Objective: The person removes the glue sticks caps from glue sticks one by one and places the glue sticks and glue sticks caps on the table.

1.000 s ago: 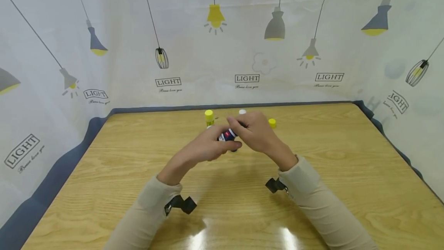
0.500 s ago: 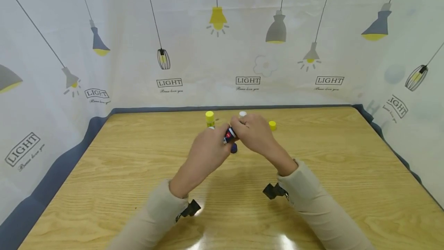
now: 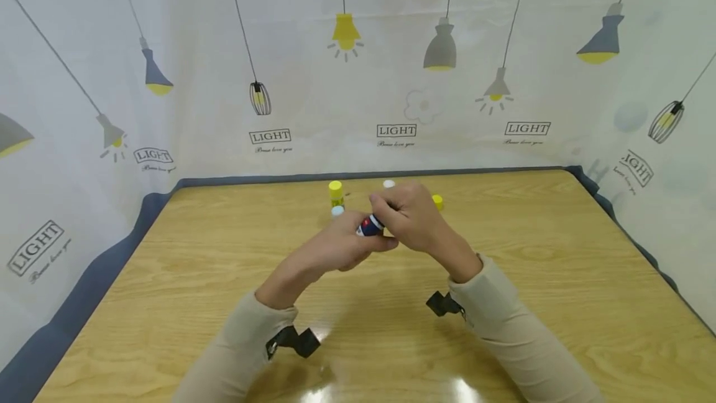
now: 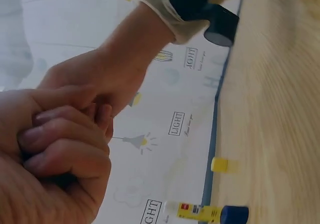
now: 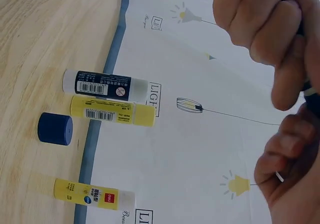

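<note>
Both hands meet over the table around a dark blue and white glue stick (image 3: 370,226), tilted up to the right. My left hand (image 3: 335,242) grips its body, thumb reaching along the near side. At the other end, my right hand (image 3: 413,216) grips it with curled fingers, hiding that end. A loose blue cap (image 5: 55,129) stands on the table; in the head view the left hand hides it. The right wrist view shows only a small dark part of the held stick between the hands.
Beyond the hands stand a yellow glue stick with yellow cap (image 3: 335,193), a dark blue one with white ends (image 5: 102,84), and a yellow one with a white top (image 5: 92,194). A yellow cap (image 3: 438,202) sits to their right. A printed curtain borders the wooden table (image 3: 224,254).
The left hand rolled over around the glue stick, then turned back with its thumb extended again. The blue cap, visible half a second ago, is now behind it. The right hand stayed in place.
</note>
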`<control>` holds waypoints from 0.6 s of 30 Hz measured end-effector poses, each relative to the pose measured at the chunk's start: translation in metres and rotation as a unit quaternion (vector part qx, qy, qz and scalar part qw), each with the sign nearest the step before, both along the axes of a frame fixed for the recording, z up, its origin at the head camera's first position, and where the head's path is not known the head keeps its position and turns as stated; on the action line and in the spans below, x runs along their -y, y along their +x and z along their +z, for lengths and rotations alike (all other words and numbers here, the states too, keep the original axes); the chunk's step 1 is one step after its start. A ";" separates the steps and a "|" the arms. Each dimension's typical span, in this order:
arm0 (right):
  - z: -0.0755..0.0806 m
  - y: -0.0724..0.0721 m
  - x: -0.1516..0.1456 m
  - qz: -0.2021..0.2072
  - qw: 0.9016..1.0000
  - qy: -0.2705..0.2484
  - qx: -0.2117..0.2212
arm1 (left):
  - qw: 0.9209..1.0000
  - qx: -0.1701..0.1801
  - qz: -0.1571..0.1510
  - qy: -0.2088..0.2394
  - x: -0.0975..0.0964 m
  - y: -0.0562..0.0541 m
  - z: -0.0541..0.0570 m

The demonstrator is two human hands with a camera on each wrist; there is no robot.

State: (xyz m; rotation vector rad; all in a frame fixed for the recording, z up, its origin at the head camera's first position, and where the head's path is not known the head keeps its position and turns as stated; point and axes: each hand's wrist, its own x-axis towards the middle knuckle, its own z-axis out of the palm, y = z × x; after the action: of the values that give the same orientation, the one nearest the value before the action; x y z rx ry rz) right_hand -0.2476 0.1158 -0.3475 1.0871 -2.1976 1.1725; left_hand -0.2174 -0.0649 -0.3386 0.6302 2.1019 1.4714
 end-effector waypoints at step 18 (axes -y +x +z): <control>0.013 0.007 -0.002 -0.085 0.982 0.103 0.134 | 0.962 -0.224 0.104 -0.113 -0.011 0.002 -0.009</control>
State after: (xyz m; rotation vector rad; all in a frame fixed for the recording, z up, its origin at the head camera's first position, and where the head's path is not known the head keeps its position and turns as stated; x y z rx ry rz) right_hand -0.2408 0.1182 -0.3346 0.8357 -2.6111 1.0870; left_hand -0.2151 -0.0536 -0.3472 0.7227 2.7110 1.2492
